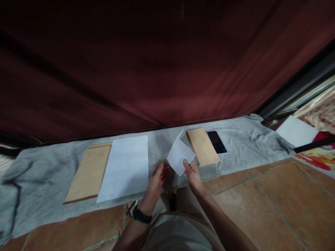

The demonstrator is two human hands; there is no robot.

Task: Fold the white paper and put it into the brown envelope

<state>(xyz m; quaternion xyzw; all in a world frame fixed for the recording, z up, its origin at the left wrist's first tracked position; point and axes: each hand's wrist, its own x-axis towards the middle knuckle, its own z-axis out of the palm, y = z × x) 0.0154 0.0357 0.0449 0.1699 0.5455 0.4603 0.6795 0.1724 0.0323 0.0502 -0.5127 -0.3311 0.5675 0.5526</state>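
My right hand (pixel 192 172) grips a folded white sheet of paper (pixel 180 155) at its lower right edge, thumb on top. The sheet is held above the grey cloth, and one flap of it stands up at the far side. My left hand (pixel 160 174), with a dark band on the wrist, is just left of the paper. Its fingers are loosely bent and apart, and nothing shows in them. Beside the folded paper on the right lies a brown envelope (pixel 203 146). To the left of my left hand a large white sheet (pixel 127 167) lies flat.
A larger brown envelope (pixel 89 174) lies left of the white sheet, partly under its edge. A dark-screened phone (pixel 217 142) lies right of the small envelope. The grey cloth (pixel 248 144) runs along a dark red curtain (pixel 167 76). Tiled floor (pixel 256 195) is in front.
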